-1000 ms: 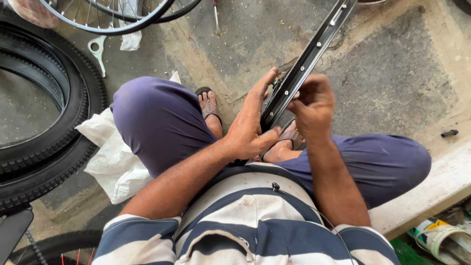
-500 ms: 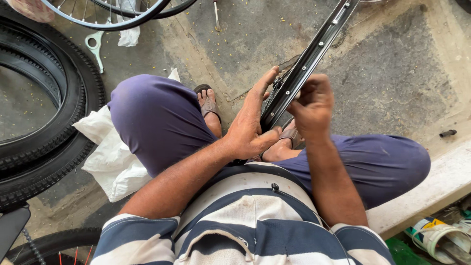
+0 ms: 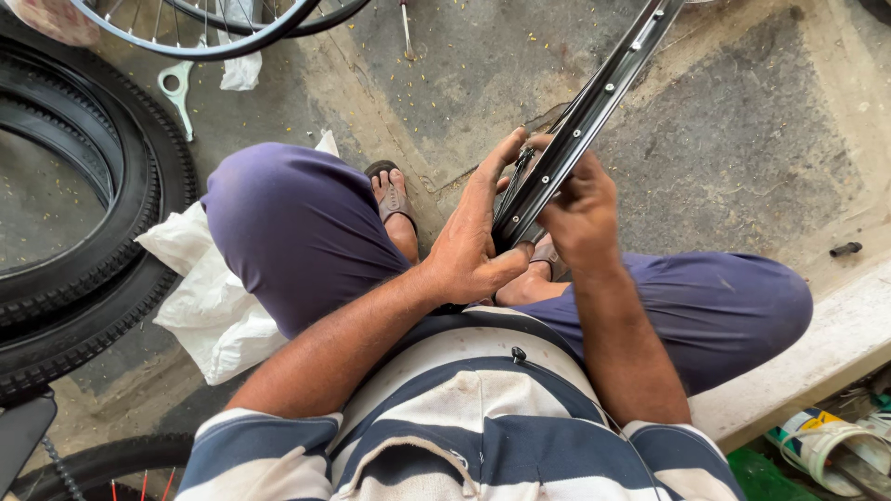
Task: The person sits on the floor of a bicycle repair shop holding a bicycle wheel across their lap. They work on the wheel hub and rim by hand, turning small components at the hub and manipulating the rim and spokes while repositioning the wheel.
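**Hands on a wheel rim**

Hands meet at the lower end of a black wheel rim [image 3: 580, 125] that slants from the person's lap up toward the top right of the view. The left hand [image 3: 478, 237] lies along the rim's left side – its fingers [image 3: 497, 162] stretched out together up the metal, its thumb hooked under the rim's bottom end. The right hand [image 3: 580, 209] is curled over the rim from the right, knuckles up, fingers bent down onto the inner channel; whether they pinch something small there I cannot tell, since the fingertips are hidden behind the rim and the hand itself. Thin spokes show just left of the rim, near the left fingertips.

The person sits low on a concrete ledge [image 3: 817, 348], knees apart in purple trousers [image 3: 297, 227], wearing a blue-and-white striped shirt [image 3: 473, 408]. A sandalled foot [image 3: 392, 199] rests on the concrete floor [image 3: 742, 121] just beside the left hand. A crumpled white cloth [image 3: 209, 301] lies against the left thigh. Further left, two black tyres [image 3: 83, 213] lie nested on the floor – and a spanner [image 3: 176, 93] lies near them, under the arc of another wheel [image 3: 200, 32] at the top. A paint tin [image 3: 817, 441] sits at the bottom right, below the ledge.
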The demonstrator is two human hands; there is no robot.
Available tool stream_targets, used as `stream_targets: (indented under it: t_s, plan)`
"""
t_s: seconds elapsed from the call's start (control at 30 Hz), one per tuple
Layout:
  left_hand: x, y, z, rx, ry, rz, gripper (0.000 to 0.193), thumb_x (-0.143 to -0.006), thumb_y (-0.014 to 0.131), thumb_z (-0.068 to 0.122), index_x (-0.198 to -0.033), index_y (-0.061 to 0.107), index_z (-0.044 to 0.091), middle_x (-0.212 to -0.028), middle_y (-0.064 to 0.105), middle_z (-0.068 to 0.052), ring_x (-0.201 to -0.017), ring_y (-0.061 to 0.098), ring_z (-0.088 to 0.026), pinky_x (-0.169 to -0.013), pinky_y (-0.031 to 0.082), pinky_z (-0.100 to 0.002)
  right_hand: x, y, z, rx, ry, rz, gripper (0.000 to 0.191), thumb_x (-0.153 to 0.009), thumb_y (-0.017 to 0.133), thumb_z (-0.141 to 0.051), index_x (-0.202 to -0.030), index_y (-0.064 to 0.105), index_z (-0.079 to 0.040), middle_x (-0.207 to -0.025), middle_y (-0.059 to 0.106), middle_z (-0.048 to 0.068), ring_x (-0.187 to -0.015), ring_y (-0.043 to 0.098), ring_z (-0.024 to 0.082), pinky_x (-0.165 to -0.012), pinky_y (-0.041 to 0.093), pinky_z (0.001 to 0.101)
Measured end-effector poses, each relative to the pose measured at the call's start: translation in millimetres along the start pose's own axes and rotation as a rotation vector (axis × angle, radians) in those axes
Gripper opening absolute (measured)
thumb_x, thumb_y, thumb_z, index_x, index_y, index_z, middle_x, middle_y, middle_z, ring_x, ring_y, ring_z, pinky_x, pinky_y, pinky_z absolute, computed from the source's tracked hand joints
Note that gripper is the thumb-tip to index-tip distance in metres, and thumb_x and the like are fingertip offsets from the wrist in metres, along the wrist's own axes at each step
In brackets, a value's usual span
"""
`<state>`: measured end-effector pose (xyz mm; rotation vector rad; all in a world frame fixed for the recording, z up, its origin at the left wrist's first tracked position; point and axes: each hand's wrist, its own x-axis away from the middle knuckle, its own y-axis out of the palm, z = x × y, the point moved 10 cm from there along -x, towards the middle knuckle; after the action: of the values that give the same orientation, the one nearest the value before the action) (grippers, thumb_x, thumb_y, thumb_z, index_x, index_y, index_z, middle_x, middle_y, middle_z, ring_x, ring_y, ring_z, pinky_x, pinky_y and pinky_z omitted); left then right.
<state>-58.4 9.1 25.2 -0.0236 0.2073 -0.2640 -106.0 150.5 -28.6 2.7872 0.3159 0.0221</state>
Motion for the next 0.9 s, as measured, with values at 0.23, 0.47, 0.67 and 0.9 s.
stream_targets:
  t_s: [0.23,0.47,0.67,0.9]
  plan:
    - [-0.5,2.5,1.2,-0.035,0.015,-0.018,0.104,-0.081,0.069,0.009,-0.168,0.011,0.003,-0.174,0.022,-0.020,-0.165,0.025,-0.035,-0.133,0.032,-0.047,-0.1,7.2,-10.9,-0.050,-0.009,-0.060,0.030,-0.095,0.077,0.005,-0.121,0.067,-0.005,-0.108,0.072,0.010,-0.101,0.072,0.018,-0.095,0.064,0.0348]
    - [-0.3,-0.2,-0.5,-0.028,0.000,0.004,0.105,-0.080,0.068,0.008,-0.168,0.011,0.003,-0.174,0.024,-0.021,-0.164,0.027,-0.035,-0.133,0.033,-0.047,1.3,-1.4,-11.0,-0.270,-0.005,-0.008,0.021,-0.080,0.078,0.005,-0.096,0.067,-0.004,-0.107,0.071,0.008,-0.104,0.071,0.015,-0.100,0.060,0.0296]
    - [-1.1,1.8,0.5,-0.025,0.010,-0.013,0.104,-0.080,0.069,0.008,-0.167,0.012,0.003,-0.174,0.022,-0.021,-0.164,0.026,-0.036,-0.132,0.033,-0.047,1.0,-1.1,-3.4,0.086,-0.027,-0.078,0.037,-0.098,0.076,0.004,-0.133,0.068,-0.004,-0.106,0.069,0.008,-0.095,0.068,0.011,-0.084,0.059,0.0239]
    - [-1.2,2.7,1.2,-0.047,0.027,0.025,0.096,-0.092,0.074,0.012,-0.167,0.014,0.002,-0.173,0.026,-0.021,-0.164,0.029,-0.036,-0.132,0.032,-0.046,2.6,-6.0,-4.3,-0.137,-0.065,-0.093,0.030,-0.096,0.080,0.006,-0.120,0.066,-0.007,-0.114,0.073,0.010,-0.101,0.073,0.016,-0.090,0.063,0.0289]
